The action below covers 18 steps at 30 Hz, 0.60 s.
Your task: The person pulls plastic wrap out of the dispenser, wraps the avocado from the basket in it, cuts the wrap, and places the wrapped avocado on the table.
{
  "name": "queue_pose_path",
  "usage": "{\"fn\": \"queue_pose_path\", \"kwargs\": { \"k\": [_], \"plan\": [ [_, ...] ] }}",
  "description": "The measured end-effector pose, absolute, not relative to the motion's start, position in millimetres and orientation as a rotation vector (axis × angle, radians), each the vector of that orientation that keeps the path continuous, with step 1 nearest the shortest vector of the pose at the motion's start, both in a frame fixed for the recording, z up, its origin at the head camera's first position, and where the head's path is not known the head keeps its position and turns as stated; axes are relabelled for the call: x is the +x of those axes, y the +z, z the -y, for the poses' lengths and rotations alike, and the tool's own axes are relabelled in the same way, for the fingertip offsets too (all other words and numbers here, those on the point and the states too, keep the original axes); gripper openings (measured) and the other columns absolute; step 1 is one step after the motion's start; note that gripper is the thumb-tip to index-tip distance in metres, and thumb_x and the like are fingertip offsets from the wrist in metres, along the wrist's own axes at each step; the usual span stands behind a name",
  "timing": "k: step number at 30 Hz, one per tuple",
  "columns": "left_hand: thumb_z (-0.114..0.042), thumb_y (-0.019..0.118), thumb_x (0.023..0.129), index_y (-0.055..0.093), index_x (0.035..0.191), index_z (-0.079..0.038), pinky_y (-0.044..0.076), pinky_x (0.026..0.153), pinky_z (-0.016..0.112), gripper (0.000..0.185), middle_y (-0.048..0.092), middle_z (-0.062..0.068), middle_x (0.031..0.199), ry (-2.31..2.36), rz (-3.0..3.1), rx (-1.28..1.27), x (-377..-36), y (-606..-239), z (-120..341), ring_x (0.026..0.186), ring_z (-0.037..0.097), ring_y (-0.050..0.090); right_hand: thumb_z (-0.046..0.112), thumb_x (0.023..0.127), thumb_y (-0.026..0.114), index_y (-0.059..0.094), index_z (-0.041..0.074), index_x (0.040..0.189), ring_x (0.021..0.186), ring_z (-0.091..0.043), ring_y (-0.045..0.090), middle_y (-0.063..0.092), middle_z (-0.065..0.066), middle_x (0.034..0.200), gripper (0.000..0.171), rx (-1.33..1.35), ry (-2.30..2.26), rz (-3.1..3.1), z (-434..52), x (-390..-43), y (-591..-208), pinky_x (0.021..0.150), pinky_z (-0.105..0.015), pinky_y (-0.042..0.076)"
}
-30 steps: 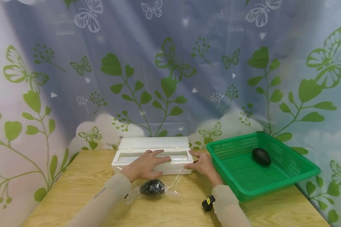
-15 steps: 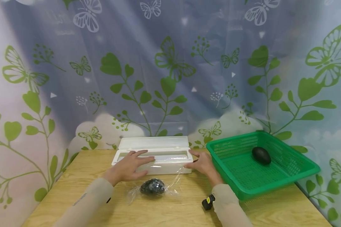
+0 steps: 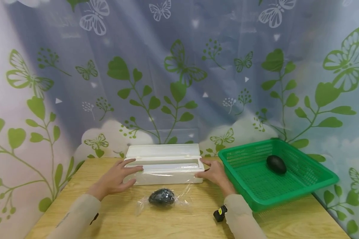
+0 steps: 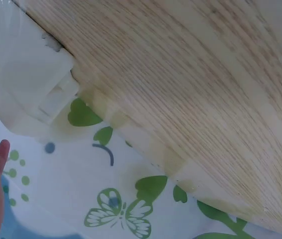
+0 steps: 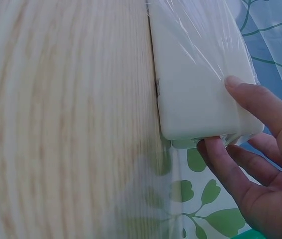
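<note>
Running left to right, upright white box [image 3: 167, 178]

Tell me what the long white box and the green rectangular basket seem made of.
Long white box: probably plastic, smooth with a soft sheen, judging by its rounded, moulded-looking corners.

Green rectangular basket: likely plastic, smooth-rimmed, given its uniform colour and evenly perforated walls.
</note>
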<state>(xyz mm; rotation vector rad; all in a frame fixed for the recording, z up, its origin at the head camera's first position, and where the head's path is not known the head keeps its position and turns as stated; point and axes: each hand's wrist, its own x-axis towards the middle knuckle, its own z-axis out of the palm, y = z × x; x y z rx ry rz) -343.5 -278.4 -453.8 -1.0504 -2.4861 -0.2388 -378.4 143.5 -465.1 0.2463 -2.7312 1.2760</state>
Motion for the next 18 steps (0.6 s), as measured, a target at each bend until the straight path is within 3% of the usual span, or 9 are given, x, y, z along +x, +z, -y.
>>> {"fn": "queue_pose_path", "kwargs": {
  "k": [4,7,9,14,18],
  "plan": [
    [-0.022,0.071,0.093,0.067,0.137,-0.02,0.043,0.105,0.069,0.044,0.07,0.001,0.136,-0.234,2.467,-1.054,-343.4,-455.4,283.8,0.137,0.041,0.053,0.025,0.073,0.095,0.062,0.01,0.142,0.07,-0.013,0.056,0.057,-0.024,0.147,0.078,0.248,1.308,2.732,-142.7,-377.9,-466.2,0.061,-0.023,0.045],
    [-0.021,0.071,0.092,0.068,0.136,-0.019,0.044,0.105,0.068,0.044,0.07,0.003,0.135,-0.237,2.463,-1.038,-342.4,-455.6,287.8,0.136,0.042,0.054,0.023,0.074,0.094,0.061,0.01,0.144,0.051,-0.012,0.045,0.055,-0.025,0.148,0.078,0.244,1.349,2.73,-142.5,-377.4,-466.6,0.055,-0.023,0.043],
    [-0.02,0.072,0.092,0.068,0.136,-0.019,0.045,0.103,0.068,0.044,0.07,0.007,0.135,-0.23,2.463,-1.01,-340.4,-455.9,293.4,0.135,0.042,0.054,0.023,0.075,0.093,0.06,0.009,0.144,0.05,-0.009,0.043,0.055,-0.026,0.148,0.078,0.254,1.345,2.727,-142.3,-377.4,-466.9,0.054,-0.022,0.042],
    [-0.015,0.073,0.088,0.07,0.133,-0.016,0.046,0.097,0.069,0.045,0.069,0.017,0.134,-0.225,2.448,-0.916,-330.4,-457.5,321.3,0.13,0.044,0.056,0.023,0.075,0.093,0.061,0.007,0.143,0.054,-0.01,0.049,0.056,-0.026,0.146,0.078,0.266,1.319,2.728,-142.3,-377.3,-466.3,0.056,-0.022,0.045],
    [-0.015,0.075,0.085,0.071,0.131,-0.015,0.047,0.095,0.068,0.046,0.073,0.011,0.129,-0.152,2.476,-0.873,-318.8,-462.7,346.0,0.131,0.043,0.055,0.022,0.074,0.094,0.061,0.006,0.142,0.057,-0.011,0.05,0.057,-0.025,0.145,0.077,0.266,1.304,2.721,-143.0,-377.7,-467.0,0.057,-0.023,0.045]
  ]
}}
